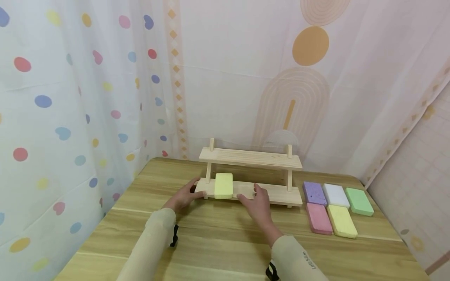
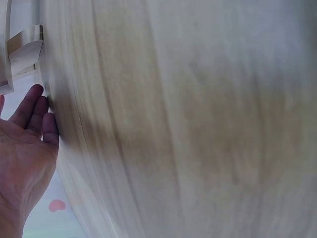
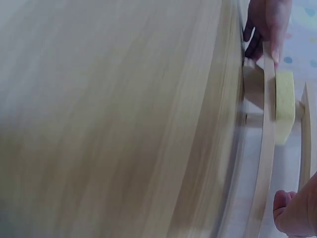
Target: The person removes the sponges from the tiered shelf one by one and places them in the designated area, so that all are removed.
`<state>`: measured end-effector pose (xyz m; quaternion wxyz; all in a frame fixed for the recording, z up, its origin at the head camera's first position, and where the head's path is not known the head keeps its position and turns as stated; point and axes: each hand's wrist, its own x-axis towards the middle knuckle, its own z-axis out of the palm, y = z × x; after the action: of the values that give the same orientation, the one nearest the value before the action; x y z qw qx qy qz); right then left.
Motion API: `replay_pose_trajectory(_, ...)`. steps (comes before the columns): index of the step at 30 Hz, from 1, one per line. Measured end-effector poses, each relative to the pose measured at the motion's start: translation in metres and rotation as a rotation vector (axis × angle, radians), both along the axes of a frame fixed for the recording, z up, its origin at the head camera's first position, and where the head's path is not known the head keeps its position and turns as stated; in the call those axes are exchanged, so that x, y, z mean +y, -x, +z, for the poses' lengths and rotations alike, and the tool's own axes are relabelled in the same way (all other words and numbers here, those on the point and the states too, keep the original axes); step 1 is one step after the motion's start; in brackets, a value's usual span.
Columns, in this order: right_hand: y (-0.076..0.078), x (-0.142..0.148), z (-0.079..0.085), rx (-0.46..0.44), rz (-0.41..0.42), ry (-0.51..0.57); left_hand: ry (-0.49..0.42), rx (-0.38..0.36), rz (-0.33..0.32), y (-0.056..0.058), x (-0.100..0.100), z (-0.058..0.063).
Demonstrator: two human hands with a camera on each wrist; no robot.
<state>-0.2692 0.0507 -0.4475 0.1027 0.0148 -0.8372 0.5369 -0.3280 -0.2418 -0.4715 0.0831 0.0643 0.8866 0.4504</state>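
A yellow sponge block (image 1: 223, 185) lies flat on the lower board of a two-tier wooden shelf (image 1: 250, 157), toward its left end. My left hand (image 1: 185, 194) is at the left end of that lower board, its thumb at the board's front edge. In the left wrist view the fingers of the left hand (image 2: 25, 148) extend loosely beside the table. My right hand (image 1: 258, 203) is just right of the sponge, over the board's front, thumb and fingers spread with nothing between them. The right wrist view shows the sponge (image 3: 284, 106) apart from the right hand (image 3: 298, 213).
Right of the shelf, several more sponge blocks lie on the wooden table (image 1: 211, 242): purple (image 1: 314, 192), white (image 1: 336, 196), green (image 1: 359, 201), pink (image 1: 319, 218) and yellow (image 1: 342, 221). Patterned curtains (image 1: 225, 78) hang behind and at both sides.
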Motion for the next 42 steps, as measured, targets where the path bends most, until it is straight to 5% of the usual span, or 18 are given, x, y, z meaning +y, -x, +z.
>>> replay_pose_trajectory(25, 0.008, -0.068, -0.008, -0.033, -0.027, -0.013, -0.015, 0.009, 0.007, 0.001, -0.003, 0.001)
replay_pose_trajectory(42, 0.012, -0.095, -0.012, -0.028, -0.173, -0.244, -0.006, 0.012, 0.007, 0.0, 0.002, 0.002)
